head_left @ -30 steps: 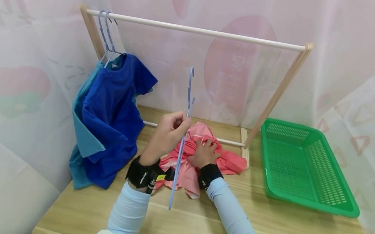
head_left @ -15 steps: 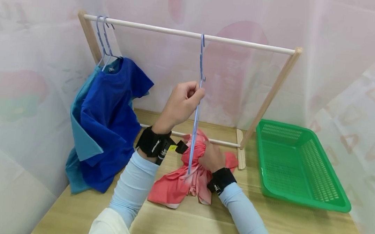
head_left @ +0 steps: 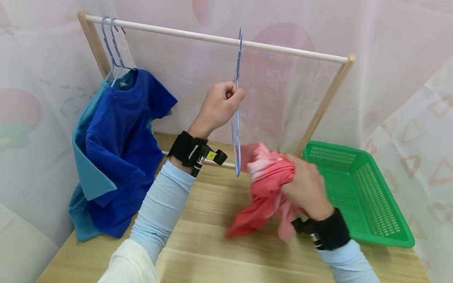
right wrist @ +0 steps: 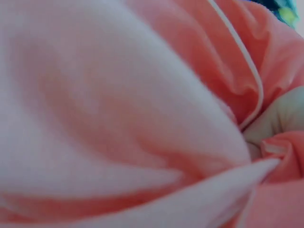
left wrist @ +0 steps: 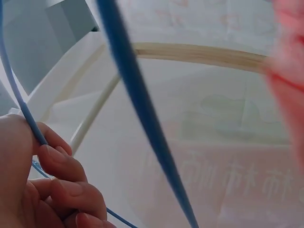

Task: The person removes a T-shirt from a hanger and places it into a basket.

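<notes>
My left hand [head_left: 221, 104] pinches a thin blue clothes hanger [head_left: 237, 137] just below its hook. The hanger stands edge-on to the head view, its hook overlapping the white rail there. In the left wrist view curled fingers [left wrist: 66, 166] close round the hanger wire. My right hand [head_left: 304, 183] grips a bunched coral-pink garment [head_left: 270, 181] and holds it up over the table, loose ends dangling and blurred. Pink cloth fills most of the right wrist view, with part of the hand [right wrist: 280, 114] showing among the folds.
A rack with a white rail [head_left: 200, 35] and wooden posts [head_left: 327, 99] stands at the back. At its left end hang a blue T-shirt [head_left: 124, 128] and a teal shirt [head_left: 92, 173] on hangers. A green basket [head_left: 364, 198] sits on the wooden table [head_left: 206, 259] at right.
My left hand has raised the hanger up to rail height. The right hand has gone from lying spread on the pink garment to gripping it, lifting it and carrying it rightward.
</notes>
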{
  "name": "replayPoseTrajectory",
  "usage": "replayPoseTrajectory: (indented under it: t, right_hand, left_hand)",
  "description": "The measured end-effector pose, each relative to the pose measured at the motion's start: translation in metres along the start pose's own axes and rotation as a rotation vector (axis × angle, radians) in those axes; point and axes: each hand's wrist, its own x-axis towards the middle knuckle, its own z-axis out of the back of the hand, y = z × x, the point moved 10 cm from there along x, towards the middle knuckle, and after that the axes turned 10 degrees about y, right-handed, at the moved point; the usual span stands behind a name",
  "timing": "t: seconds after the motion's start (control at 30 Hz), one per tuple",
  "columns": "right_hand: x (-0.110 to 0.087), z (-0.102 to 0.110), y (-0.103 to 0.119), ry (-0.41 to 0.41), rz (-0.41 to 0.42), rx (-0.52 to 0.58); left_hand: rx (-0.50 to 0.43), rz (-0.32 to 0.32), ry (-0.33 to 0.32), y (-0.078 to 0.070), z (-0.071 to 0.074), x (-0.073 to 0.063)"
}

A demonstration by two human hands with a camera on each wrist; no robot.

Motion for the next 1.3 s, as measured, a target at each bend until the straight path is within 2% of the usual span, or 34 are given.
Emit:
replayPoseTrajectory:
  t: [0.17,0.37,0.5,0.6,0.67,0.77,0.87,1.0,1.13,1.3]
  right_hand:
    - [-0.002,0.078,-0.026,-0.122,-0.045,-0.047]
    - [0.012,0.151,-0.056,-0.219,-0.065,-0.096]
    - [0.021,0.186,-0.084,-0.216,-0.203,-0.093]
    - [0.028,0.197,-0.105,-0.181,-0.314,-0.105]
    - [0.032,0.195,-0.119,-0.162,-0.363,-0.113]
    - [0.041,0.182,-0.142,-0.121,-0.407,-0.126]
    - [0.048,0.160,-0.172,-0.047,-0.465,-0.127]
    - [0.052,0.126,-0.216,0.066,-0.525,-0.134]
    - [0.052,0.088,-0.249,0.149,-0.533,-0.131]
    - [0.048,0.054,-0.272,0.209,-0.556,-0.113]
  left_hand:
    - [-0.016,0.037,0.019,0.014,0.000,0.003]
    - [0.012,0.085,0.017,0.027,0.007,-0.005]
    - [0.049,0.096,0.014,0.029,0.013,-0.012]
    - [0.116,0.123,0.011,0.026,0.021,-0.023]
    - [0.192,0.140,0.002,0.022,0.027,-0.033]
    - [0.358,0.156,-0.027,0.010,0.038,-0.051]
    - [0.512,0.174,-0.065,-0.006,0.048,-0.068]
    - [0.666,0.210,-0.090,-0.023,0.058,-0.087]
    - [0.800,0.262,-0.096,-0.034,0.072,-0.101]
    - [0.954,0.370,-0.122,-0.040,0.106,-0.108]
